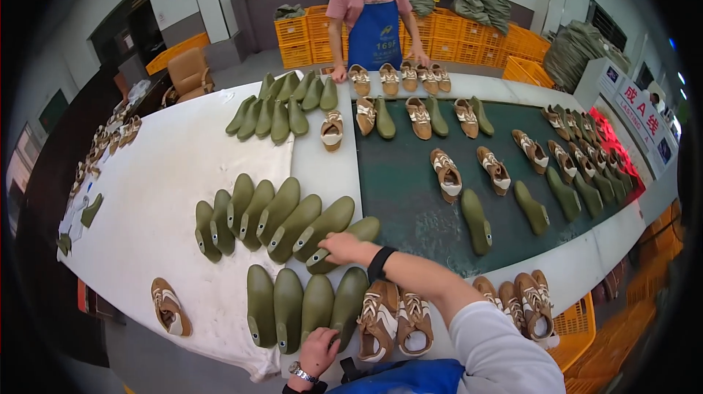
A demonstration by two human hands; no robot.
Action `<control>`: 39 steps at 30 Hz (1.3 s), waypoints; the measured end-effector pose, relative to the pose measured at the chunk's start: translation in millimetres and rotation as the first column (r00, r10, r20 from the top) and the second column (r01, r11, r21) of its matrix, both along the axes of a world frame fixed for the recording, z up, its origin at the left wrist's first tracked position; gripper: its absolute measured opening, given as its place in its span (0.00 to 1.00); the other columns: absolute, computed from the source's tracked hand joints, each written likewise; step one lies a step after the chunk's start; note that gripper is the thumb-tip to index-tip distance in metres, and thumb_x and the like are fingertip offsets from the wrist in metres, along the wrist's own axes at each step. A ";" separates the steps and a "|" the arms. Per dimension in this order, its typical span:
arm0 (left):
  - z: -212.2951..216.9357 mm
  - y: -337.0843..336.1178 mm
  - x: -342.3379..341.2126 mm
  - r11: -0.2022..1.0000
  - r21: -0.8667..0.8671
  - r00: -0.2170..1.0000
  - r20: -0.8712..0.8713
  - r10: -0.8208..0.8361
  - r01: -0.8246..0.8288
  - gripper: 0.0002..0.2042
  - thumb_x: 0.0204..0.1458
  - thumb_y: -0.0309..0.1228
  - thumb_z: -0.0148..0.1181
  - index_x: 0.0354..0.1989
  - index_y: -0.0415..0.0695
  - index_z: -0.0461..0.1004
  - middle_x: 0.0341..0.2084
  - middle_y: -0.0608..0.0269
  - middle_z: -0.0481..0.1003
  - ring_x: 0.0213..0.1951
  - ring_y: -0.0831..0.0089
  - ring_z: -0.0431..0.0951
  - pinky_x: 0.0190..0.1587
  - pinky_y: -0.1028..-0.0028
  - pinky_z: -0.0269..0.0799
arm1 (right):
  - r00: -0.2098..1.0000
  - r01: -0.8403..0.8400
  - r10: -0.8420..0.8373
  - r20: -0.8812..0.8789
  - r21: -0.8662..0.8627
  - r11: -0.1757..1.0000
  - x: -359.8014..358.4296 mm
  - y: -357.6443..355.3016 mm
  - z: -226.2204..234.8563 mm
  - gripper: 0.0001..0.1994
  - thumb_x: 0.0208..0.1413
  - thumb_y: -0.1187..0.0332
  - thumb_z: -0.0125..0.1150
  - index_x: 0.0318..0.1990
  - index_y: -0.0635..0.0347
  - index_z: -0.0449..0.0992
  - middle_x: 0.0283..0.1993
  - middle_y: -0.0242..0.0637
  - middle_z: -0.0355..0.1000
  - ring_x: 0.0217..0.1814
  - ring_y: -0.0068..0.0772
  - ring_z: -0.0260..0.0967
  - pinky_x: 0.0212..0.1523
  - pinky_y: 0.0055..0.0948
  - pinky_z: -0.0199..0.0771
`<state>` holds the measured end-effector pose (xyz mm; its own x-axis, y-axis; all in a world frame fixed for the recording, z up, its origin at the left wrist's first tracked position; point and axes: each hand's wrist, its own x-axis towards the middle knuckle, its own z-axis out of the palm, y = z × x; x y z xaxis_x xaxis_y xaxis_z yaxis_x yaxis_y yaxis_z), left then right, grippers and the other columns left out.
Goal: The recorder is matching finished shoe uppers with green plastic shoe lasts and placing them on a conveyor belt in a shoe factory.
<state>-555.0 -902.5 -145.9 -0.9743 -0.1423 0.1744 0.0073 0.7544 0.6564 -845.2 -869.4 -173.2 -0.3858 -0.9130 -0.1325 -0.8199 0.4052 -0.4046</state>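
My right hand (341,248), with a black band at its wrist, reaches across and grips the heel end of a green shoe last (364,229) at the right end of a slanted row. My left hand (319,351), wearing a watch, is closed at the lower end of another green shoe last (350,305) in the near row; its fingertips are partly hidden. Beside that one, a green shoe last (317,302) stands to the left. Just right of the near row sit a brown-and-white sneaker (378,321) and its neighbour (415,324).
A white cloth (168,203) covers the left of the table, with a lone sneaker (170,307) on it. To the right runs a dark green belt (410,203) carrying sneakers and lasts. A co-worker in a blue apron (375,35) stands opposite. Orange crates (447,35) line the wall.
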 end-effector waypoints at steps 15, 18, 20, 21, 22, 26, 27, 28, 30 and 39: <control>-19.4 2.5 11.2 1.000 -0.003 0.998 0.062 0.026 -0.026 0.09 0.41 0.26 0.61 0.34 0.45 0.73 0.21 0.61 0.70 0.27 0.61 0.72 0.30 0.65 0.68 | 0.738 0.674 -0.674 0.016 0.000 0.738 -75.5 142.0 -42.8 0.21 0.43 0.61 0.59 0.48 0.48 0.69 0.44 0.46 0.71 0.45 0.48 0.70 0.45 0.41 0.71; -21.7 5.9 13.7 0.998 -0.025 0.997 0.059 0.054 -0.053 0.09 0.41 0.26 0.61 0.34 0.45 0.73 0.20 0.62 0.70 0.27 0.61 0.72 0.30 0.65 0.68 | 0.621 0.773 -0.783 0.020 0.147 0.617 -59.8 162.0 -42.7 0.29 0.46 0.62 0.59 0.58 0.43 0.59 0.41 0.46 0.72 0.43 0.48 0.71 0.44 0.40 0.72; -21.9 9.9 13.9 0.998 -0.039 0.996 0.071 0.048 -0.045 0.09 0.41 0.26 0.61 0.33 0.45 0.72 0.19 0.62 0.69 0.26 0.62 0.71 0.29 0.65 0.67 | 0.641 0.759 -0.767 0.018 0.136 0.637 -57.4 170.0 -41.2 0.29 0.46 0.62 0.59 0.58 0.43 0.58 0.40 0.46 0.72 0.43 0.48 0.71 0.44 0.39 0.72; -21.0 8.9 10.8 0.998 -0.042 0.996 0.076 0.044 -0.041 0.09 0.41 0.26 0.61 0.33 0.45 0.72 0.19 0.62 0.68 0.26 0.62 0.71 0.29 0.65 0.67 | 0.664 0.743 -0.748 0.009 0.113 0.660 -58.4 172.2 -39.2 0.30 0.46 0.62 0.59 0.59 0.42 0.57 0.40 0.46 0.73 0.43 0.47 0.72 0.44 0.39 0.72; -20.8 8.3 9.8 0.998 -0.045 0.996 0.083 0.040 -0.036 0.09 0.41 0.26 0.61 0.32 0.45 0.72 0.19 0.62 0.68 0.26 0.62 0.71 0.29 0.65 0.67 | 0.655 0.749 -0.755 0.017 0.116 0.652 -57.7 174.4 -40.5 0.30 0.46 0.62 0.59 0.59 0.42 0.57 0.40 0.46 0.73 0.43 0.47 0.72 0.44 0.39 0.72; -19.3 8.4 8.1 0.998 -0.044 0.990 0.129 0.050 -0.045 0.10 0.41 0.27 0.63 0.32 0.43 0.71 0.22 0.59 0.69 0.27 0.63 0.71 0.30 0.67 0.67 | 0.685 0.712 -0.728 -0.010 0.220 0.667 -49.6 188.8 -37.7 0.32 0.48 0.60 0.58 0.62 0.44 0.54 0.40 0.49 0.72 0.45 0.50 0.70 0.44 0.41 0.71; -18.7 9.9 8.0 0.996 -0.078 0.990 0.129 0.060 -0.050 0.15 0.40 0.29 0.65 0.37 0.43 0.70 0.28 0.57 0.69 0.30 0.61 0.71 0.32 0.66 0.68 | 0.716 0.680 -0.697 0.047 0.183 0.710 -43.3 193.9 -28.4 0.32 0.47 0.61 0.57 0.62 0.46 0.55 0.42 0.49 0.72 0.46 0.48 0.70 0.45 0.41 0.70; -15.3 12.5 8.1 0.995 -0.075 0.983 0.164 0.082 -0.071 0.22 0.40 0.32 0.66 0.45 0.43 0.67 0.36 0.52 0.68 0.36 0.55 0.71 0.38 0.64 0.69 | 0.745 0.643 -0.659 0.104 0.148 0.751 -32.8 200.1 -17.6 0.32 0.47 0.62 0.57 0.62 0.48 0.55 0.44 0.48 0.72 0.46 0.47 0.70 0.45 0.42 0.70; -21.3 12.4 8.0 0.997 -0.066 0.981 0.192 0.039 -0.027 0.35 0.41 0.36 0.66 0.59 0.45 0.55 0.53 0.42 0.60 0.50 0.44 0.65 0.49 0.59 0.67 | 0.783 0.614 -0.619 0.070 0.073 0.786 -15.3 218.1 5.8 0.31 0.47 0.61 0.57 0.61 0.49 0.57 0.45 0.48 0.71 0.47 0.49 0.69 0.46 0.43 0.69; -46.4 23.1 -11.2 0.993 -0.040 0.949 0.292 0.122 -0.115 0.41 0.42 0.31 0.62 0.65 0.50 0.44 0.47 0.39 0.66 0.43 0.42 0.70 0.43 0.56 0.69 | 0.975 0.203 -0.217 -0.044 -0.211 0.956 152.6 222.0 3.1 0.21 0.44 0.61 0.60 0.49 0.50 0.71 0.50 0.43 0.67 0.52 0.49 0.64 0.48 0.42 0.68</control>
